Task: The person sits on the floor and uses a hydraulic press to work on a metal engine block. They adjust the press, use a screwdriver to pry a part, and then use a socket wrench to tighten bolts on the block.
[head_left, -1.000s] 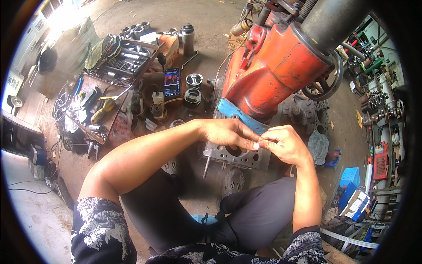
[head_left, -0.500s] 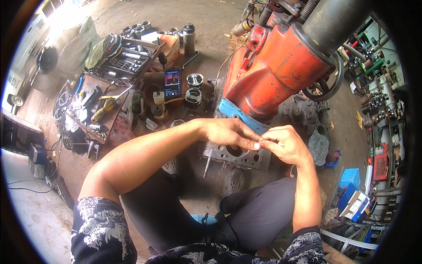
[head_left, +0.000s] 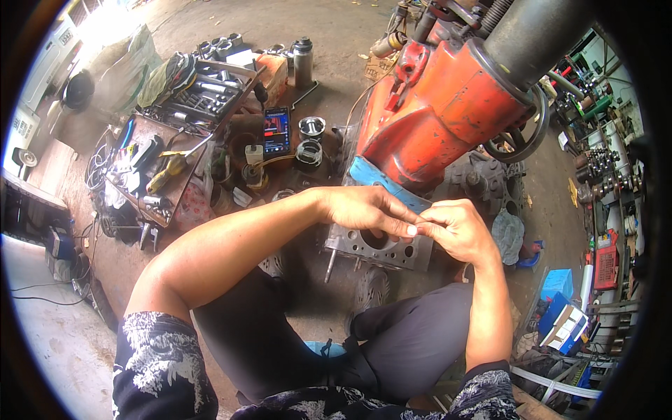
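Note:
My left hand point(head_left: 360, 211) and my right hand point(head_left: 456, 227) meet at their fingertips above a grey metal engine block point(head_left: 414, 255). Thumb and forefinger are pinched together on each side. Whatever lies between the fingertips is hidden or too small to name. Under the hands, a large round bore and several small holes show in the block's top face. Just beyond stands a big red machine point(head_left: 437, 115) with a thick dark column point(head_left: 539, 38). A blue strip point(head_left: 385, 183) lies between the machine's foot and the block.
Left of the block are two pistons point(head_left: 311, 127) and a phone point(head_left: 276, 131) with its screen lit. Farther left, a tray of sockets point(head_left: 203, 94) and a tool-covered stand point(head_left: 164, 185) take up room. A steel flask point(head_left: 302, 61) stands behind. Parts line the right side beside a blue box point(head_left: 563, 322).
My hands stay pinched together in nearly the same place over the block. The picture on the phone's screen has changed.

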`<state>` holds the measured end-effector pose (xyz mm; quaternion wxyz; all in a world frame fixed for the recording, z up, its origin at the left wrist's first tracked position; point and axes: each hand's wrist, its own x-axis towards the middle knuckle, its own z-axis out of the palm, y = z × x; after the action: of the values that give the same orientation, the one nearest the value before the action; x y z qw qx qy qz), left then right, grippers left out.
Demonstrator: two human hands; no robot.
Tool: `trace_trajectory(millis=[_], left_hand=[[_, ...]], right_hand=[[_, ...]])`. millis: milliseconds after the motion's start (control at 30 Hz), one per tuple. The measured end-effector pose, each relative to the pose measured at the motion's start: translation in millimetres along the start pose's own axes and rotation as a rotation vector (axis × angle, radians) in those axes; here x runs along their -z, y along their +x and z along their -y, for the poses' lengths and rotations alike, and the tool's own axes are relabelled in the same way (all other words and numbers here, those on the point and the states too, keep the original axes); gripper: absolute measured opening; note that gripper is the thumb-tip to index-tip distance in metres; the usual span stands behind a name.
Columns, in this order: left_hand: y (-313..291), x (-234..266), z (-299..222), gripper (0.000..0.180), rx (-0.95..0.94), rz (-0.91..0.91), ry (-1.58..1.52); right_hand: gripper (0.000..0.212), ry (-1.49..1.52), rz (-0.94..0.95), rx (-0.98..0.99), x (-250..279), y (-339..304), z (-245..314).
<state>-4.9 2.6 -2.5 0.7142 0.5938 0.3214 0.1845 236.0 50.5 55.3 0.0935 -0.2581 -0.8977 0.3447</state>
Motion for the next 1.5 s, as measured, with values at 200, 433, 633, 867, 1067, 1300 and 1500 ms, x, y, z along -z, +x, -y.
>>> trace_trajectory(millis=[200,433,633,867,1067,1300,1500], left_hand=[[-0.2,-0.8,2.8,0.052,0.007,0.01,-0.032],[4.5,0.2,4.8,0.051,-0.016,0.008,0.096],[4.8,-1.1,3.5,0.05,0.002,0.009,0.106],[4.6,0.4,4.3,0.049,0.006,0.029,0.024],[4.6,-0.7,10.8,0.053,-0.062,0.003,0.021],[2.5,0.1,7.1,0.051,0.016,0.043,0.031],[2.0,-0.8,7.8,0.05,-0.026,0.028,0.01]], right_hand=[[0.012,-0.041,0.017,0.026,-1.3,0.2,-1.5],[0.012,0.003,0.035,0.056,-1.4,0.2,-6.8],[0.011,-0.01,0.051,0.067,-1.1,-0.9,-7.1],[0.013,-0.037,0.027,0.089,-0.6,-1.1,-3.7],[0.014,-0.04,0.009,0.076,-2.1,-1.3,-2.1],[0.015,-0.036,0.032,0.074,-5.6,0.4,-4.3],[0.015,-0.066,0.035,0.096,-3.4,0.1,-3.1]])
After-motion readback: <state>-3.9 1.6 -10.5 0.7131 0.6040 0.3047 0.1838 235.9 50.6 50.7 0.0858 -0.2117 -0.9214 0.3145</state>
